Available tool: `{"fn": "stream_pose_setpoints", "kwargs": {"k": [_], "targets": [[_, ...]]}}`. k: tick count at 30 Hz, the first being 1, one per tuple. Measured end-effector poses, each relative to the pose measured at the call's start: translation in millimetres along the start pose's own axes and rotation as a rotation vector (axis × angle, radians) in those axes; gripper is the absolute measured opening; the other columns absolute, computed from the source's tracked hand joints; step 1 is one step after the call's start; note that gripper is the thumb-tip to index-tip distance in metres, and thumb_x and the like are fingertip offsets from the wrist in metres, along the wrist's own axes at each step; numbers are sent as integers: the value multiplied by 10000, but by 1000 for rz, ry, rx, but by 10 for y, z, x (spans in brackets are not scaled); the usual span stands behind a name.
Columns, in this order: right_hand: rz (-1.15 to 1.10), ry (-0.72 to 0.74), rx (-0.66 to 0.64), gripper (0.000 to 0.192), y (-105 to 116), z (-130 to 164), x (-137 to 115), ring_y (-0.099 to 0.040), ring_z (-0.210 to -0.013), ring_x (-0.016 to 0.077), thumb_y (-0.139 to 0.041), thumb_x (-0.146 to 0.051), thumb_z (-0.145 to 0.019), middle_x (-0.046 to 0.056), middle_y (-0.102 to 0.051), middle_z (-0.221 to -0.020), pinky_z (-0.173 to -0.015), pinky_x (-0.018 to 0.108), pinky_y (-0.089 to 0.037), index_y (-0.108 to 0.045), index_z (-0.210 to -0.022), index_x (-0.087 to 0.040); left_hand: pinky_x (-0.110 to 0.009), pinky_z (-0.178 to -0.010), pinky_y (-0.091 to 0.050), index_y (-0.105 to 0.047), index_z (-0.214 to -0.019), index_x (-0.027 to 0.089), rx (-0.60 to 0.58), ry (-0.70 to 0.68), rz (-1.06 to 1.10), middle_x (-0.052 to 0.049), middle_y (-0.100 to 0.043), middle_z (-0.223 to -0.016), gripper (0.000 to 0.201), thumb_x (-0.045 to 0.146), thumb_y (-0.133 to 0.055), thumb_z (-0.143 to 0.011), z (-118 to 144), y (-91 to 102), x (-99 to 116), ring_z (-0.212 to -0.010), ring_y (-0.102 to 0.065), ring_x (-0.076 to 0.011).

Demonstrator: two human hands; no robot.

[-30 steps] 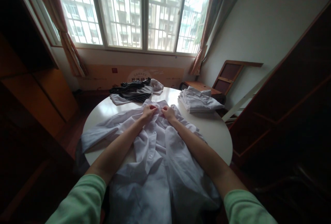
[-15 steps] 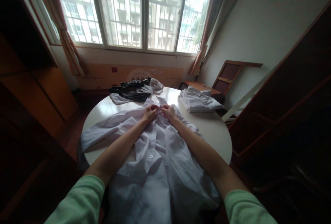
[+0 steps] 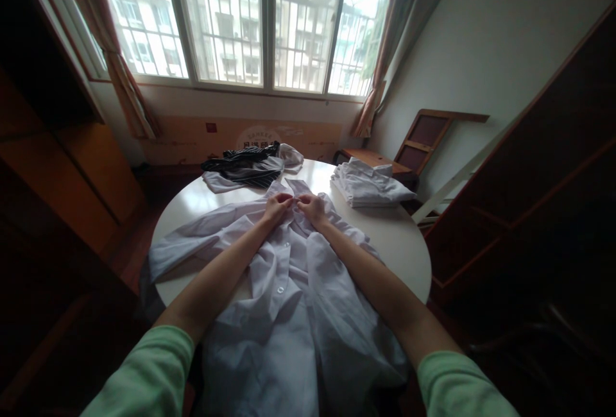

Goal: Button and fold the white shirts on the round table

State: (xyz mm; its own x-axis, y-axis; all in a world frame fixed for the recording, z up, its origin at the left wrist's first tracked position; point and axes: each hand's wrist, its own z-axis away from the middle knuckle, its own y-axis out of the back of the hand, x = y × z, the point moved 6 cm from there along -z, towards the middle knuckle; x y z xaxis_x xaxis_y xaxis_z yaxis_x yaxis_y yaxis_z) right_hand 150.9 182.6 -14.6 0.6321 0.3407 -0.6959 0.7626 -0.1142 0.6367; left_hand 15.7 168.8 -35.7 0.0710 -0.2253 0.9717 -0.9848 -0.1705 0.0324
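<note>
a: both hands are up at the collar end of the shirt [image 3: 289, 314], which lies spread open on the round table [image 3: 404, 244] with its hem hanging off the near edge.

b: the left hand [image 3: 278, 206] is pinched shut on the placket just under the collar, fingers curled tight on the cloth.

a: and the right hand [image 3: 312, 207] sits just beside it, almost knuckle to knuckle, pinching the other front edge of the shirt. a narrow grip on both sides.

b: below the grip a row of buttons [image 3: 280, 289] runs toward the person, front panel flapped open. a sleeve [image 3: 192, 240] stretches out to the left of the hands.

a: past the hands, on the far side of the table, a dark striped garment [image 3: 245, 168] lies in a heap. to the right of the grip, a folded stack [image 3: 368, 189] of white shirts.

b: green sleeves [image 3: 149, 378] are pushed up on both forearms, and beyond the table there is a window [image 3: 260, 19].
</note>
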Motion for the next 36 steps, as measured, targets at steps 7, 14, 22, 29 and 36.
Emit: {"fn": "stream_pose_setpoints", "kwargs": {"k": [7, 14, 22, 29, 36], "targets": [[-61, 34, 88, 166, 15, 0, -2, -662, -801, 192, -616, -161, -707, 73, -725, -844, -753, 286, -504, -724, -832, -149, -258, -655, -452, -685, -755, 141, -15, -8, 134, -61, -681, -775, 218, 274, -694, -583, -30, -12, -44, -694, -596, -150], [-177, 43, 111, 141, 23, -9, 23, -654, -773, 182, -616, -184, -701, 61, -719, -817, -743, 308, -514, -710, -802, -159, -259, -613, -448, -679, -753, 134, -2, 15, 99, -52, -675, -750, 179, 209, -663, -591, 3, -13, -12, -636, -586, -139], [-383, -34, 51, 232, -50, -32, 113, -611, -575, 136, -501, -311, -786, 23, -678, -673, -556, 247, -500, -680, -764, -165, -260, -625, -460, -660, -743, 132, 15, -22, 41, -57, -675, -751, 171, 213, -648, -594, -4, -3, 34, -649, -586, -142], [-534, -81, -37, 168, -149, -58, 188, -554, -490, 97, -620, -330, -685, -12, -624, -587, -473, 201, -454, -645, -703, -165, -264, -642, -469, -637, -689, 143, 17, -70, -12, -35, -659, -697, 96, 150, -600, -600, -3, -13, 73, -636, -584, -139], [-547, -117, -119, 91, -139, -55, 173, -538, -461, 97, -665, -235, -638, -17, -597, -517, -486, 217, -457, -631, -634, -151, -254, -632, -450, -607, -641, 153, 28, -149, -89, -6, -616, -646, 92, 109, -545, -590, 1, -22, 103, -627, -561, -127]]}}
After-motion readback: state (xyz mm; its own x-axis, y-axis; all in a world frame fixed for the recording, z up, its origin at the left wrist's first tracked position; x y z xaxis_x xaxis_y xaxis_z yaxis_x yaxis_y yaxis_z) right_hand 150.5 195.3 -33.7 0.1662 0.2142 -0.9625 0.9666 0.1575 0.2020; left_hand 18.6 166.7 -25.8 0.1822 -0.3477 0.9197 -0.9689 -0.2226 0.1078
